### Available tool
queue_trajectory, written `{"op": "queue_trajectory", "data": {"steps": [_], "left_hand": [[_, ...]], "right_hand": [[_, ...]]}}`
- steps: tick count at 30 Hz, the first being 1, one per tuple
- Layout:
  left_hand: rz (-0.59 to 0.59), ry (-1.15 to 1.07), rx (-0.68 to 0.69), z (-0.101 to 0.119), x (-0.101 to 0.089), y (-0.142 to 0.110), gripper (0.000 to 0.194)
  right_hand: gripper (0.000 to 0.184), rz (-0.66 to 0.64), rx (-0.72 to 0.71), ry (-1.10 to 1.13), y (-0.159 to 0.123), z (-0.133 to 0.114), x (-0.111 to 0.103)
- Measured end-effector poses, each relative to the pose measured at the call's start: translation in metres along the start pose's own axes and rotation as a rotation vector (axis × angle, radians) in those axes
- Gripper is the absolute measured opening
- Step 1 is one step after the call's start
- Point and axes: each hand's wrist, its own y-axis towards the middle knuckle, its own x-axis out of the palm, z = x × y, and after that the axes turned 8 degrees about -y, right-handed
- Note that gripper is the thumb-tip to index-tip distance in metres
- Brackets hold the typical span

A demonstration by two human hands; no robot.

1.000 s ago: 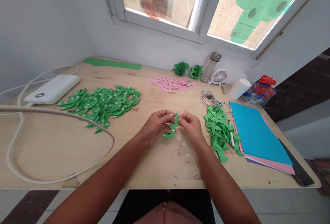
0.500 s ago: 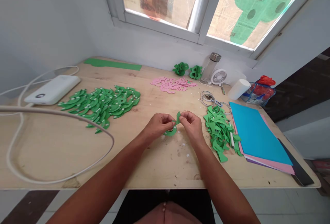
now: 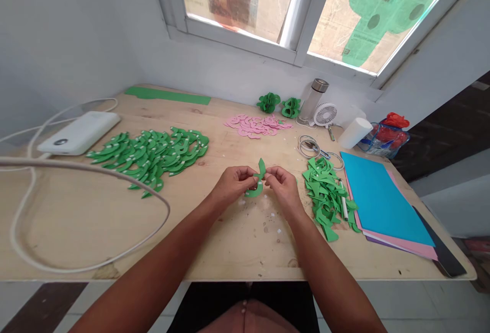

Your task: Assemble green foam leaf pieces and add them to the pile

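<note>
Since pointed green piece (image 3: 262,167) now stands higher between hands than half-second ago, repositioning likely. Left hand (image 3: 234,184) pinches curved green paper (image 3: 254,192) over table (image 3: 245,256); right hand (image 3: 285,187), fingers narrow, pinches pointed piece's base. Joined? Cannot tell.

I can read no text. The newspaper (image 3: 327,29) bears print too blurred to resolve; the power bank (image 3: 82,131) display (image 3: 61,142) is likewise illegible.

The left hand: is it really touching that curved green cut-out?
Touching: the head view shows the left hand pinching the green cut-out between thumb and fingers.
</note>
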Motion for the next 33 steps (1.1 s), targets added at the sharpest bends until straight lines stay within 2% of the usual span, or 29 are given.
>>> {"op": "queue_trajectory", "data": {"steps": [5, 8, 14, 18, 24, 29, 33], "left_hand": [[0.066, -0.014, 0.039, 0.0, 0.001, 0.0, 0.022], [0.082, -0.004, 0.05, 0.0, 0.002, -0.001, 0.023], [0.018, -0.003, -0.001, 0.004, 0.003, -0.004, 0.018], [0.031, 0.017, 0.017, 0.001, 0.003, -0.002, 0.018], [0.119, 0.194, 0.166, -0.007, 0.0, 0.001, 0.019], [0.131, 0.364, 0.286, -0.006, 0.001, -0.003, 0.016], [0.118, 0.507, 0.339, -0.003, 0.003, -0.005, 0.016]], "right_hand": [[0.008, -0.07, 0.015, -0.035, 0.001, 0.004, 0.001], [0.008, -0.068, 0.016, -0.039, 0.001, 0.005, 0.002], [0.008, -0.041, 0.017, -0.038, 0.001, 0.005, 0.001], [0.009, -0.035, 0.005, -0.058, 0.0, 0.005, 0.001], [0.009, 0.152, -0.16, -0.302, -0.005, -0.001, 0.0], [0.008, 0.062, -0.203, -0.41, -0.009, -0.001, 0.002], [0.009, 0.053, -0.201, -0.456, -0.009, -0.001, 0.003]]}}
